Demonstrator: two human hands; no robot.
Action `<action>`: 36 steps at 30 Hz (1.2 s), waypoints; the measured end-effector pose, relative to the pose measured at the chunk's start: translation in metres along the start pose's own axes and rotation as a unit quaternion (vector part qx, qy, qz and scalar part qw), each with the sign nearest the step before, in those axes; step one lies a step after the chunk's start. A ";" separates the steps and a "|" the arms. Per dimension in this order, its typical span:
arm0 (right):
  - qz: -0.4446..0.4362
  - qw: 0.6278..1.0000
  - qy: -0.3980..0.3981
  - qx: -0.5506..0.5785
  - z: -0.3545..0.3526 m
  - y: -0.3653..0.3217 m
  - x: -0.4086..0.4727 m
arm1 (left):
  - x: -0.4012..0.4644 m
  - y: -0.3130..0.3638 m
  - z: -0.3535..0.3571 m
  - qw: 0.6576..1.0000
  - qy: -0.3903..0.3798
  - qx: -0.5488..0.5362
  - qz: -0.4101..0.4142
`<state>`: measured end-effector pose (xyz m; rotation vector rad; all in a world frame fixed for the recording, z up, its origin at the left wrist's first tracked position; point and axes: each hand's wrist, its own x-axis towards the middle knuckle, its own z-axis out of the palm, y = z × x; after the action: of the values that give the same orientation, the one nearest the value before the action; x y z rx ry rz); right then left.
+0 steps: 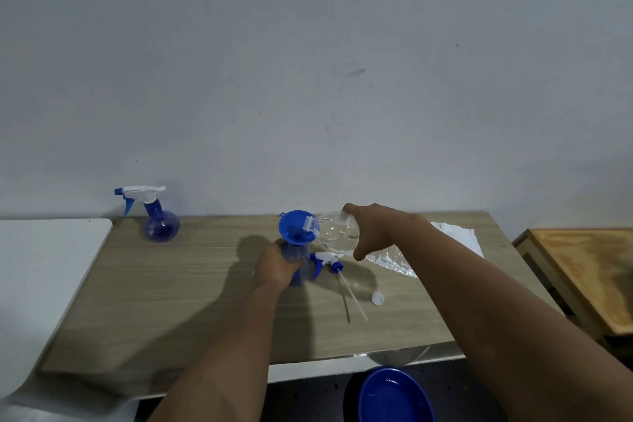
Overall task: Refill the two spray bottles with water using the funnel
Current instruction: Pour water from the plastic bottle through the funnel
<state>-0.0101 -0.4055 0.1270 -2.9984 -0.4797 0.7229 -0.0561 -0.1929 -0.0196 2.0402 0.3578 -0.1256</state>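
Your left hand (274,267) grips the open spray bottle (301,264) on the counter (171,284), funnel (296,227) seated in it. Your right hand (373,233) grasps the water bottle (334,228), tilted into the funnel. The second spray bottle (159,221) stands capped, far left.

Wood-grain surface (171,301) against grey wall (308,62). White sheets (455,233) stacked at far right corner. White surface (44,267) adjoins on left. Orange-brown wooden table (589,271) stands apart on right. Blue basin (394,397) sits below near edge.
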 end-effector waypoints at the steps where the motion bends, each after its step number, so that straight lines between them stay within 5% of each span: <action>1: -0.001 1.000 0.002 0.002 0.000 0.000 0.000 | 0.000 0.000 0.000 1.000 -0.001 0.001 0.000; 11: -0.017 0.982 0.067 0.178 0.024 0.014 0.002 | 0.001 -0.001 -0.001 1.000 -0.007 0.011 0.004; 18: 0.040 0.880 0.235 0.410 0.042 0.040 0.008 | 0.002 -0.001 -0.003 0.999 -0.032 0.006 0.004; 24: 0.078 0.786 0.350 0.504 0.039 0.053 0.032 | 0.003 -0.008 -0.003 0.999 -0.041 -0.019 0.031; 36: 0.085 0.745 0.369 0.549 0.078 0.049 0.082 | 0.012 -0.026 0.001 0.998 -0.039 -0.037 0.038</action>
<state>0.0383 -0.4315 0.0171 -1.8964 0.2294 -0.2271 -0.0524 -0.1806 -0.0447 1.9673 0.2324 -0.1433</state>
